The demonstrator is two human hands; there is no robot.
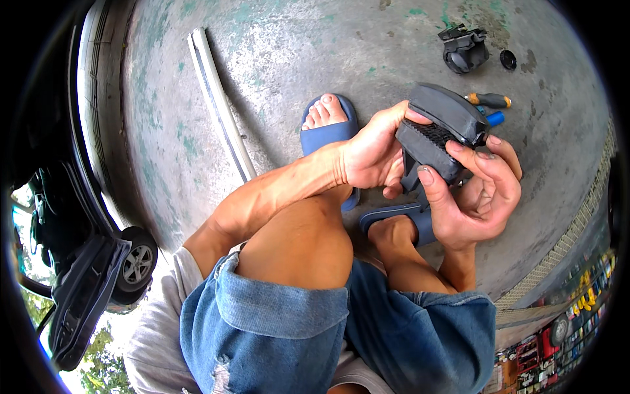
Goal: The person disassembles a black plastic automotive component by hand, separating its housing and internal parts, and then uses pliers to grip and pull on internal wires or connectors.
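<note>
Grey floor [275,56] below, both hands [374,154] [482,210] clamp a black casing [449,111], partly hiding it.

The black part [451,113] partly hides the left hand [369,155], and the distant items [584,297] are too small to tell.

One upright, unmirrored view: head-worn fisheye, left of pair, looking steeply down over left hand [373,156] and right hand [474,209] to floor [282,62] beyond. Hands at close range, right of centre; jeans [282,305] below hands. Wide sweep takes in wheel [136,264] far left of hands; straight edges bend, corners round to black.
</note>
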